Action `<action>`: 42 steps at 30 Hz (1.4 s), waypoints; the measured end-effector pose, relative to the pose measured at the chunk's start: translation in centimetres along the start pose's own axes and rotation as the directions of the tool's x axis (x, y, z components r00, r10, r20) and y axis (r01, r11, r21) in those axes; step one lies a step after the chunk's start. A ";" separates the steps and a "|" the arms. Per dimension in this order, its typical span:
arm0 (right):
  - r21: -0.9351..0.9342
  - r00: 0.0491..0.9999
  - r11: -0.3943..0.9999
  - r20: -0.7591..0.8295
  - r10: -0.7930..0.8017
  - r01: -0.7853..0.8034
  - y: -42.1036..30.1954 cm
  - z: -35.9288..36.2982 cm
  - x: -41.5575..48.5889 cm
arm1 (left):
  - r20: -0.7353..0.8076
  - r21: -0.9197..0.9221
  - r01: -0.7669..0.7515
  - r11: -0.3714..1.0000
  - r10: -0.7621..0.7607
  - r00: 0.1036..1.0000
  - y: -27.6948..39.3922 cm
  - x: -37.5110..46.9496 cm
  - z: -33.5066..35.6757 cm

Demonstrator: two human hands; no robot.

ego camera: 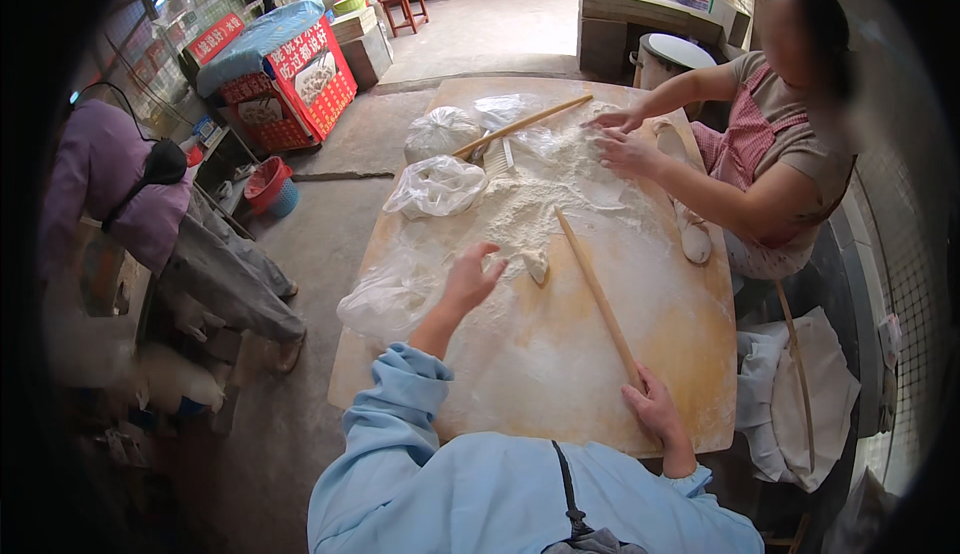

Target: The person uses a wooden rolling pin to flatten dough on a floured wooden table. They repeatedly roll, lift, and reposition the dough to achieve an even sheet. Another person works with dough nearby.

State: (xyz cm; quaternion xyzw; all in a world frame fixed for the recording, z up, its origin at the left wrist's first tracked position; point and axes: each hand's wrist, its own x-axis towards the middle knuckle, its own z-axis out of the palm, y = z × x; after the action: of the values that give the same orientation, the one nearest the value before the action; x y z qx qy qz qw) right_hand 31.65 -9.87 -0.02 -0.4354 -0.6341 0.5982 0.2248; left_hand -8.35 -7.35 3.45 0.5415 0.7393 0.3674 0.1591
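My right hand (654, 404) grips the near end of a long wooden rolling pin (596, 295), which lies slantwise with its far end by the flour. Over the left part of the floured wooden board (540, 396), my left hand (472, 278) is held with its fingers apart and nothing in them. A pale clump of flour or dough (535, 265) is just right of its fingertips. Beyond it spreads a heap of white flour (517, 209). A crumpled clear plastic bag (394, 291) lies left of my left wrist.
Farther up are a second rolling pin (540, 120), a bench brush (499, 158), a filled plastic bag (441, 135) and a loose bag (439, 185). At right, a co-worker's hands (626, 141) are at the flour, near a dough roll (694, 239). Another person (150, 179) bends at left.
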 end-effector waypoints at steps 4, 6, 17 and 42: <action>0.126 0.995 0.987 0.038 0.092 -0.096 0.2 -0.3 1.0 | -0.006 -0.025 -0.230 0.973 0.230 0.973 2.4 0.4 3.9; 0.107 0.991 0.986 0.046 0.124 -0.128 0.0 -0.2 1.4 | -0.061 0.017 -0.300 0.954 0.301 0.952 2.7 1.2 6.7; 0.137 0.988 0.980 0.065 0.140 -0.148 0.3 -0.1 1.8 | -0.098 0.013 -0.227 0.974 0.227 0.969 -0.2 3.2 5.3; 0.194 0.984 0.964 0.030 0.177 -0.180 -1.3 0.2 1.2 | 0.152 0.119 -0.187 0.975 0.169 0.974 -3.4 2.0 6.5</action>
State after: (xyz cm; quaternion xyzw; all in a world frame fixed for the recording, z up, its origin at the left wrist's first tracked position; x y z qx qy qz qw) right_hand 30.46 -8.88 0.87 -0.4628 -0.5317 0.6781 0.2079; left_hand -7.31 -3.60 -3.04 0.6396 0.6973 0.2911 0.1412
